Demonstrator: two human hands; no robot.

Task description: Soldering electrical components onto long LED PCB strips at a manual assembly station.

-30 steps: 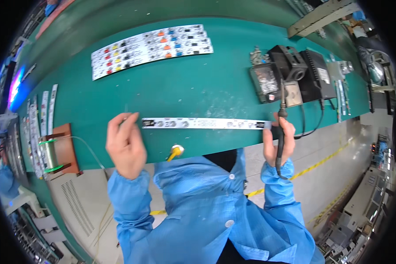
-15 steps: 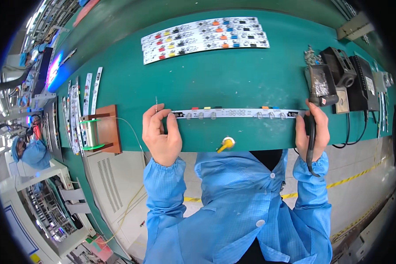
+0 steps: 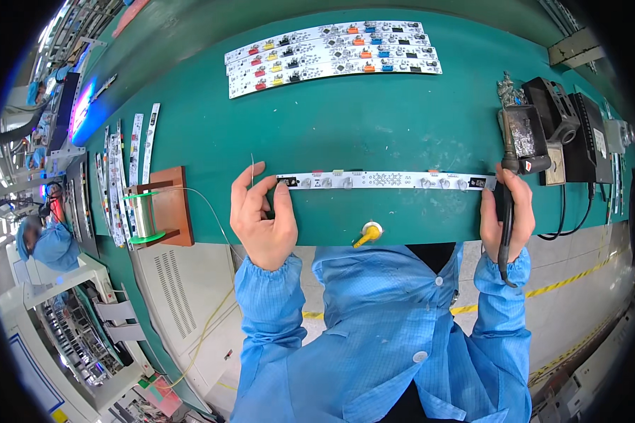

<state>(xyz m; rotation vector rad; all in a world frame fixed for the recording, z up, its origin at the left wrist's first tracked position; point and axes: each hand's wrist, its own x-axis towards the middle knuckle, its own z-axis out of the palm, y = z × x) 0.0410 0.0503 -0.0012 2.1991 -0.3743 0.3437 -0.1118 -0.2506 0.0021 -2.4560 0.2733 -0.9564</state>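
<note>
Between the left hand [image 3: 264, 222] and the right hand [image 3: 518, 215], a white circuit strip [image 3: 384, 180] lies with its long axis running left to right. Each hand pinches one end, equally near; the right also grips a soldering iron [image 3: 506, 236]. Beyond, on the far side, lie white boards [image 3: 317, 67].

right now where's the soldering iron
In the head view the soldering iron is at right, in the right hand, just past the right end of the held white strip.
</note>
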